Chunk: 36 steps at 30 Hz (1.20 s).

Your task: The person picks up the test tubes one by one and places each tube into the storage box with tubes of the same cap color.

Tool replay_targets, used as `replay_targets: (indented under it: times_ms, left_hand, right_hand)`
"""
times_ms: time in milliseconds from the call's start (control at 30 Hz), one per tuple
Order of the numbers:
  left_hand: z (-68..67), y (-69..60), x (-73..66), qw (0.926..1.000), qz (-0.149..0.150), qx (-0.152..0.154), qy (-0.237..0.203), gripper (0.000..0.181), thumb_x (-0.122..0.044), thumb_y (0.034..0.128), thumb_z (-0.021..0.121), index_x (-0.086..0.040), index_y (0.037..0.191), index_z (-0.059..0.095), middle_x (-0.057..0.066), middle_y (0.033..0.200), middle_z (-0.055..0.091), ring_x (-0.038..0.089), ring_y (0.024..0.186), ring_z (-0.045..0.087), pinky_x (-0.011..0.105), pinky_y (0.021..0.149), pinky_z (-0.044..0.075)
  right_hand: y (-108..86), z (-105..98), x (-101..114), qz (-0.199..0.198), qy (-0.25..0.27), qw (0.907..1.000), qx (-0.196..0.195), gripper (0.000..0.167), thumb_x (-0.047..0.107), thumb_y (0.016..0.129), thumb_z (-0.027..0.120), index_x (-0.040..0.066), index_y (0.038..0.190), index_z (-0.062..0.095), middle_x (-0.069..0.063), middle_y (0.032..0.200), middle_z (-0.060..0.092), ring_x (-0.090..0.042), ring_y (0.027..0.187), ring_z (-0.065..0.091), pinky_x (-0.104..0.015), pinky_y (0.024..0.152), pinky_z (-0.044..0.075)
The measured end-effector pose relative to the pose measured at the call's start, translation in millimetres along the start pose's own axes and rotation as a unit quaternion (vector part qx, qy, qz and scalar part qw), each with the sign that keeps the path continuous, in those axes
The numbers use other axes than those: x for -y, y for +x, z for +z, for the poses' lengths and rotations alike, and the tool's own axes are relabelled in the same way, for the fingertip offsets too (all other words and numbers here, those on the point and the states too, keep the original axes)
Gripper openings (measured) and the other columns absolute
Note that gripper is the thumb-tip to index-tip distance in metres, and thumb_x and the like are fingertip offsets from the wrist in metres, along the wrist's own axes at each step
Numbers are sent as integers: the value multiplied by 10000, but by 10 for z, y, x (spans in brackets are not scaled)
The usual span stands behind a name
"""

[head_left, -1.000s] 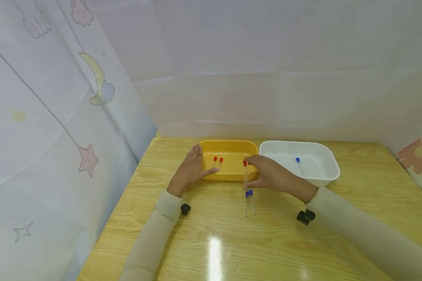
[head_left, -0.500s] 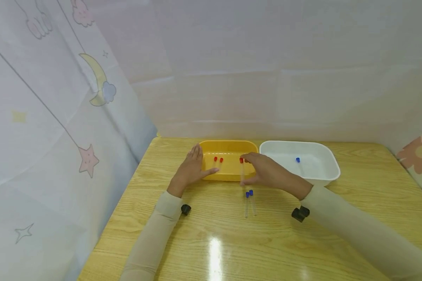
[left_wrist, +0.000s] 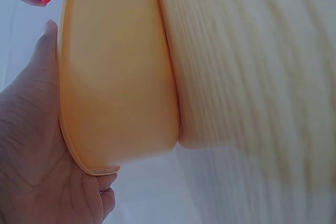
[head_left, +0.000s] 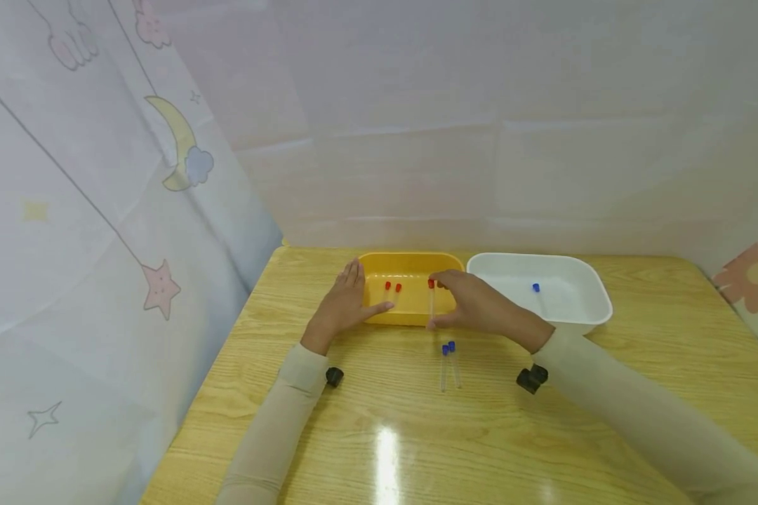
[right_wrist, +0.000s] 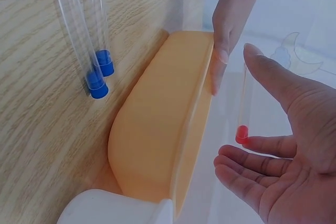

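My right hand [head_left: 480,301] holds a clear test tube with a red cap [head_left: 431,300] between thumb and index finger, over the right part of the yellow bin [head_left: 410,319]. In the right wrist view the thumb is at the tube's [right_wrist: 242,98] bare end and the index finger at its cap; the other fingers are apart from it. My left hand [head_left: 341,305] rests on the bin's left end, fingers extended along the side and thumb along the front rim. Inside the bin lie two red-capped tubes [head_left: 398,289], their clear bodies hard to see.
Two blue-capped test tubes [head_left: 444,368] lie on the wooden table [head_left: 328,435] in front of the yellow bin. A white bin [head_left: 571,294] stands at its right, with one blue-capped tube [head_left: 535,288] inside. A pale printed cloth [head_left: 385,175] hangs behind the table.
My right hand has carried the red-capped test tube left and a little away from me, from the bin's front right edge to over the bin. The left hand has stayed in place.
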<state>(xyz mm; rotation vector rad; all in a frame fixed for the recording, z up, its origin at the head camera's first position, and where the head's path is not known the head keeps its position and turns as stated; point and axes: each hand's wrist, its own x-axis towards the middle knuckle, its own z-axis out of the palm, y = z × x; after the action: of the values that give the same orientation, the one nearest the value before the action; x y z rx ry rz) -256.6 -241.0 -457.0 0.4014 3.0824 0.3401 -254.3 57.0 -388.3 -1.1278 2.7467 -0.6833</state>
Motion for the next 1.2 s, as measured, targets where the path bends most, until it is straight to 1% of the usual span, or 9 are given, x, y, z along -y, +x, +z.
replay_targets:
  times_ms: [267,433,600,833,933,1067,1200]
  left_hand:
    - [-13,-5,-10,10000,-10,21,-50,1195,-843,893,390,52,1600,34,215,1685,-17,290,1562,-27,423,1253,46]
    - [-18,-6,-27,10000,-2,35,-68,1192,-840,896,389,50,1600,24,215,1685,-24,294,1562,-25,419,1252,38]
    - [-25,-10,-33,9999,-57,66,-101,1194,-837,895,400,47,1600,16,191,1683,-64,290,1563,-32,414,1253,32]
    - [-15,-9,-10,10000,-42,15,-35,1205,-855,886,379,48,1601,25,216,1686,-13,293,1563,-22,418,1253,46]
    - [-6,-2,1,10000,-73,47,-31,1200,-853,887,378,37,1603,7,203,1688,-34,279,1563,-39,408,1253,30]
    - [-17,-9,-1,9998,-117,122,-76,1200,-854,888,376,29,1603,-10,163,1683,-103,264,1561,-69,405,1252,7]
    - [-36,-16,-7,9997,-129,162,-148,1204,-856,886,377,30,1604,-11,141,1674,-138,263,1560,-76,411,1252,3]
  right_hand:
    - [76,6,3,21,-21,10000,-41,893,503,796,849,-40,1421,514,-165,1308,626,-324,1177,608,-491,972,525]
    - [89,8,12,-39,6,10000,-65,899,498,806,840,-49,1433,499,-187,1332,612,-339,1196,600,-494,979,519]
    - [111,27,28,-105,4,9999,-64,914,494,819,831,-67,1445,473,-213,1334,606,-362,1202,597,-510,978,516]
    - [144,38,35,133,30,9999,0,888,461,838,827,-42,1469,457,-206,1370,591,-346,1228,588,-503,993,511]
    - [149,43,37,177,78,9998,9,879,447,841,829,-44,1467,456,-211,1372,587,-359,1232,585,-511,994,508]
    - [163,60,26,143,71,9999,-18,870,440,836,835,-45,1457,466,-216,1362,590,-364,1218,591,-513,985,513]
    - [172,72,17,130,16,9999,-16,888,476,835,822,-34,1465,462,-208,1366,589,-350,1218,591,-506,988,515]
